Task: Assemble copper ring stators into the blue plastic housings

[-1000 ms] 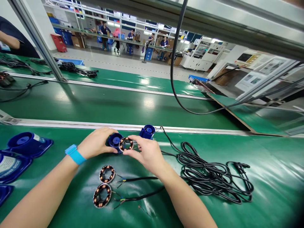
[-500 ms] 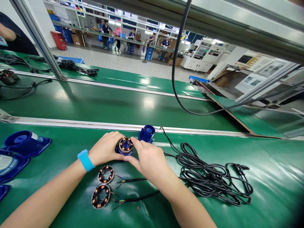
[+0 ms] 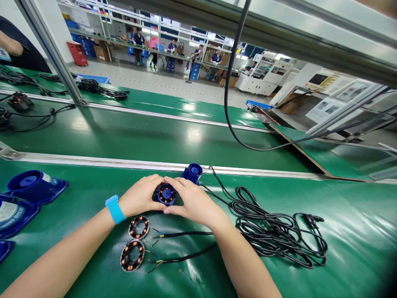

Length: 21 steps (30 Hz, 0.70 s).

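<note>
Seating appears in hand: the coil ring (image 3: 166, 201) sits inside the blue housing (image 3: 166, 193). The left hand (image 3: 141, 195) and right hand (image 3: 194, 200) grip the housing from either side, fingers curled (seating depth cannot be judged). Next move probably calls for even pressure.

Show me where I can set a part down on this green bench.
Bare: between the far-left blue housings and the left hand, and right of the black cable coil. Crowded: around the cupped housing between that and the right hand, and just below, where two copper-wound rings and cable ends lie.
</note>
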Motion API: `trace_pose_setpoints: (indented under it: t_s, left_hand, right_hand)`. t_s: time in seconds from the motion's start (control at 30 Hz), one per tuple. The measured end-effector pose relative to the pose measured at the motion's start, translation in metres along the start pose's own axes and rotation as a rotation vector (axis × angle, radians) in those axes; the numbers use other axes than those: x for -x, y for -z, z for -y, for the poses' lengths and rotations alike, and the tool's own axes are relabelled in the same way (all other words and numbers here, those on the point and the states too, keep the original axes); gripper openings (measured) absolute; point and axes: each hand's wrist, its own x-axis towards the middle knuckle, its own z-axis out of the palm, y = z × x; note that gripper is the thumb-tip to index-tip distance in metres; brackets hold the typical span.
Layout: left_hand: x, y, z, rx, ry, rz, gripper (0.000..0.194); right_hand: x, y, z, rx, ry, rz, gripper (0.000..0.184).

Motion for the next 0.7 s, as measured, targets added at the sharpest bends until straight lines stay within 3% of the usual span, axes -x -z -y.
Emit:
trace_pose_setpoints:
  t_s: [0.13,0.27,0.37,0.43,0.5,0.6,0.7]
  left_hand:
    - [0.01,0.019,0.007,-0.123,0.05,0.07,0.114]
    - [0.028,0.053,0.01,-0.246,0.099,-0.138,0.098]
    - [0.042,0.077,0.01,-0.352,0.136,-0.284,0.089]
    - [0.051,0.092,0.012,-0.462,0.205,-0.348,0.085]
    - [0.061,0.106,0.017,-0.598,0.326,-0.38,0.079]
    - [0.079,0.124,0.032,-0.779,0.611,-0.355,0.08]
    - [0.101,0.136,0.061,-0.785,0.898,-0.306,0.091]
  right_hand:
    - [-0.012,-0.03,0.007,0.07,-0.03,-0.1,0.069]
    - [-0.014,-0.042,0.014,0.077,0.037,-0.327,0.057]
    - [-0.006,-0.03,0.027,0.04,0.164,-0.575,0.052]
    - [-0.003,-0.023,0.031,0.041,0.23,-0.671,0.049]
    - [-0.004,-0.026,0.029,0.051,0.23,-0.63,0.048]
    - [-0.012,-0.046,0.015,0.055,0.118,-0.413,0.047]
    - [-0.017,-0.058,0.003,0.045,0.033,-0.312,0.047]
